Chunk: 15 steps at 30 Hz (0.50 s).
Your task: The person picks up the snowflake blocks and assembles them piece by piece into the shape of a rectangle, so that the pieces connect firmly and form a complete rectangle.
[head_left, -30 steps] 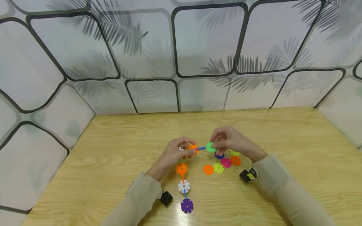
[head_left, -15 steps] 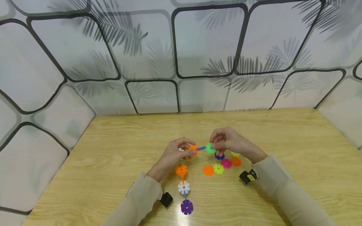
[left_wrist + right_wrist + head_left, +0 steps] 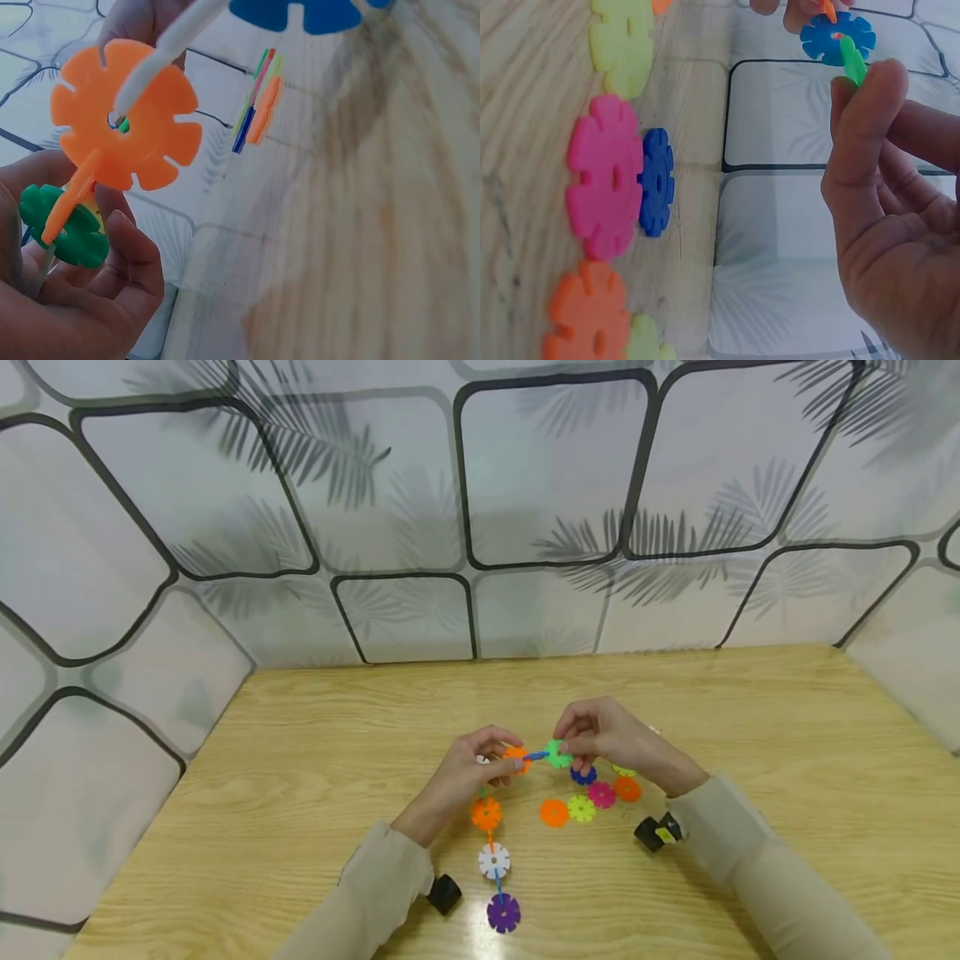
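A chain of slotted flower-shaped plastic discs joins both hands. My left hand pinches it near an orange disc. From there it hangs or trails toward me through another orange disc and a white disc to a purple disc. The left wrist view shows a green disc among the left fingers. My right hand pinches a light green disc between thumb and fingers. This disc meets a blue disc, seen edge-on from the head, that slots into the orange one.
Below the right hand lie loose discs on the wooden table: pink, dark blue, yellow and orange among them. Black wrist cameras sit under both sleeves. A patterned backdrop rises behind the table.
Both hands keep their grip and hardly move. The left hand and the chain's near end with the purple disc have shifted slightly right.
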### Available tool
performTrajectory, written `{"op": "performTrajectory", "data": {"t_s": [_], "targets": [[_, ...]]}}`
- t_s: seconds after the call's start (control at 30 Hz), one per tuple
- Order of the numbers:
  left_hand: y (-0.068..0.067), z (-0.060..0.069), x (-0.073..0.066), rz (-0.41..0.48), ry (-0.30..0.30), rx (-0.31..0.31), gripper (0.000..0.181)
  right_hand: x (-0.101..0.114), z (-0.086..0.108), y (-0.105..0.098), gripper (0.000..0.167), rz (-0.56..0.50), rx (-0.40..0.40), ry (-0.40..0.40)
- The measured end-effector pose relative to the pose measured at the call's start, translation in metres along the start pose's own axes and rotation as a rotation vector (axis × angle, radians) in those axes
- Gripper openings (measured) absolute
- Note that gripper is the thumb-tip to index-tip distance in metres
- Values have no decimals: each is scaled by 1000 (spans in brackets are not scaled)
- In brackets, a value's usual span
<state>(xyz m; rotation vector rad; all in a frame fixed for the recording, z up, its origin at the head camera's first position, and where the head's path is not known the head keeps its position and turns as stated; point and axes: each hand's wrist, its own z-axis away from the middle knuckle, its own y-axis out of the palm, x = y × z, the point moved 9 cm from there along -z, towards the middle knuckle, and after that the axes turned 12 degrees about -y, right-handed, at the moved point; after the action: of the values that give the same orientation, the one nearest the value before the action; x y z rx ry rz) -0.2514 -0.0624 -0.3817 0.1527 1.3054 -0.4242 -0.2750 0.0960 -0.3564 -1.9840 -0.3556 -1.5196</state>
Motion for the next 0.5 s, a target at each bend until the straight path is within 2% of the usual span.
{"op": "performTrajectory", "data": {"t_s": [0.33,0.5], "targets": [[1,-2,1,61,15,24,30,4,0,2,4,-20,-72,7],[0,0,1,53,25,21,28,4,0,3,4,-26,-82,-12]]}}
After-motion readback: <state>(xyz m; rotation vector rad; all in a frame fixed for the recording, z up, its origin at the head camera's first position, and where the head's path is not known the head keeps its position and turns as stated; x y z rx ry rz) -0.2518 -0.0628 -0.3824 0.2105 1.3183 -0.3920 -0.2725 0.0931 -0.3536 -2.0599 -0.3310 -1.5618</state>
